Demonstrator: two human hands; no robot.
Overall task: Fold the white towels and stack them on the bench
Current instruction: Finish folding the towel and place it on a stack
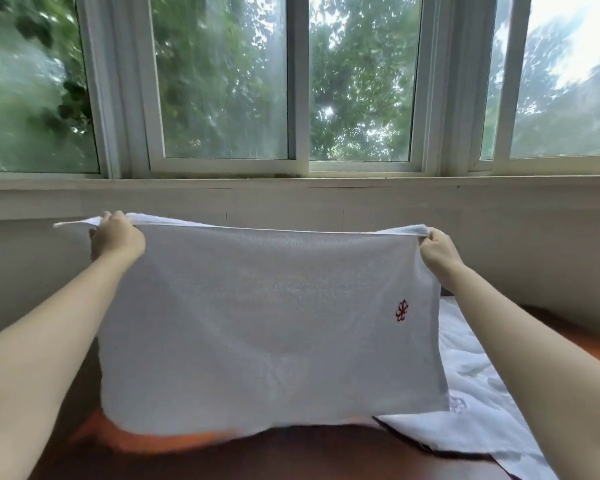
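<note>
Left hand up at chest height, fingers curled over the top edge of the towel, pinching a corner with a little tail of cloth poking out beyond the knuckles. Stretched taut from there across to the other fist, hanging as a flat sheet below both hands, lower hem blurred just above the bench. Looks doubled over along the top edge, so likely one fold in already, though hard to be sure. Small red emblem stitched below and inward of the right hand. Right hand clamped on the opposite corner, cloth bunched in the pinch. Below and outside the right forearm, a second towel lying loose and rumpled on the bench, unfolded, with a faint emblem of its own. No finished stack anywhere in view. Judging by that: early days, one towel mid-fold in the air, at least one more waiting, stacking not yet begun. Window beyond, green leaves outside.
</note>
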